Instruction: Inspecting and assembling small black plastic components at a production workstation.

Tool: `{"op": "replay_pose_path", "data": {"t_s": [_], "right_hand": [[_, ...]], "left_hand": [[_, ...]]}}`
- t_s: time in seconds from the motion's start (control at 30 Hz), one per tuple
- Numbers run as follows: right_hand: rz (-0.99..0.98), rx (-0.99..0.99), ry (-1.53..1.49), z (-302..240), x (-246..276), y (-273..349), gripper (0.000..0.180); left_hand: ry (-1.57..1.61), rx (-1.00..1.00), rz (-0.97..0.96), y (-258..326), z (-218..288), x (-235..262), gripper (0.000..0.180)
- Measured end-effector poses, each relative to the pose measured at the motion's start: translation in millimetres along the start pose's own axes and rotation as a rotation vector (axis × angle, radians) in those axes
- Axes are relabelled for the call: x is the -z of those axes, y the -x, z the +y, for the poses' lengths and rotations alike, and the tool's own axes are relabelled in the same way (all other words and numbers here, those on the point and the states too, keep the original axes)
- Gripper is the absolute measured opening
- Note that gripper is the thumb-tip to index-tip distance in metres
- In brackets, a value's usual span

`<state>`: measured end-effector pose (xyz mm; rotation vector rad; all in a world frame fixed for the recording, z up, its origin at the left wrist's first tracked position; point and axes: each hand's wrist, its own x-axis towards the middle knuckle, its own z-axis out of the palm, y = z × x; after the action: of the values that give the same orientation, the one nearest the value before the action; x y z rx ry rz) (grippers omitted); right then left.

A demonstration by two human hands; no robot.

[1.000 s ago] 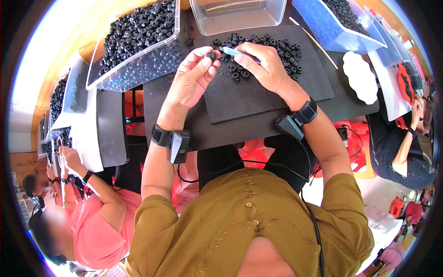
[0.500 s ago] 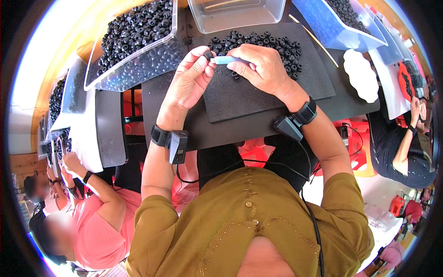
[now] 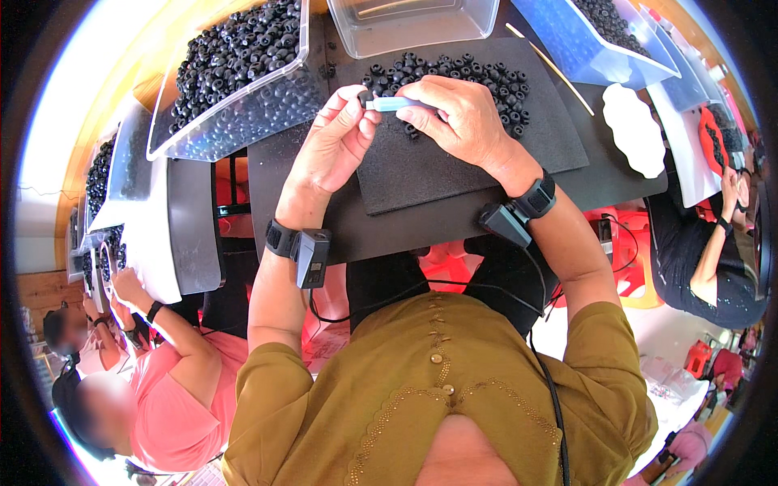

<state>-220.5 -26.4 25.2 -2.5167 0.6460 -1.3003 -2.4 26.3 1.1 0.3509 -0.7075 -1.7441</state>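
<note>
My left hand (image 3: 339, 139) pinches a small black round piece (image 3: 364, 98) between thumb and fingertips, above the far left of a black mat (image 3: 462, 174). In my right hand (image 3: 462, 117) is a tool with a light blue handle (image 3: 395, 104). Its short tip meets or almost meets the black piece; the exact contact is too small to tell. Beyond both hands lies a loose pile of similar black pieces (image 3: 506, 93) with round openings, on the mat. My right hand hides part of this pile.
A clear bin (image 3: 235, 138) heaped with black pieces stands far left. Another clear bin (image 3: 413, 36) is at the back, and a bluish bin (image 3: 583, 61) at the right. A thin stick (image 3: 559, 73) and a white scalloped sheet (image 3: 632, 134) lie right. Co-workers sit at both sides.
Both hands have stayed nearly in place, with the black piece and the blue-handled tool still held. The tool and the piece have shifted only very slightly.
</note>
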Motion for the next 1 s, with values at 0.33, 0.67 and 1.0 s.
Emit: {"op": "replay_pose_path", "data": {"t_s": [0.33,0.67,1.0], "right_hand": [[0.018,-0.048,-0.017,-0.3,2.0,-0.2,0.023],[-0.009,-0.019,-0.023,-0.9,1.1,-0.1,0.023],[0.01,-0.026,-0.021,0.0,-0.8,0.9,0.023]], "left_hand": [[0.034,0.024,-0.023,-0.2,-0.4,-1.7,0.023],[0.025,0.009,-0.014,-1.3,-0.2,1.1,0.022],[0.002,-0.005,-0.012,0.2,-1.5,2.1,0.022]]}}
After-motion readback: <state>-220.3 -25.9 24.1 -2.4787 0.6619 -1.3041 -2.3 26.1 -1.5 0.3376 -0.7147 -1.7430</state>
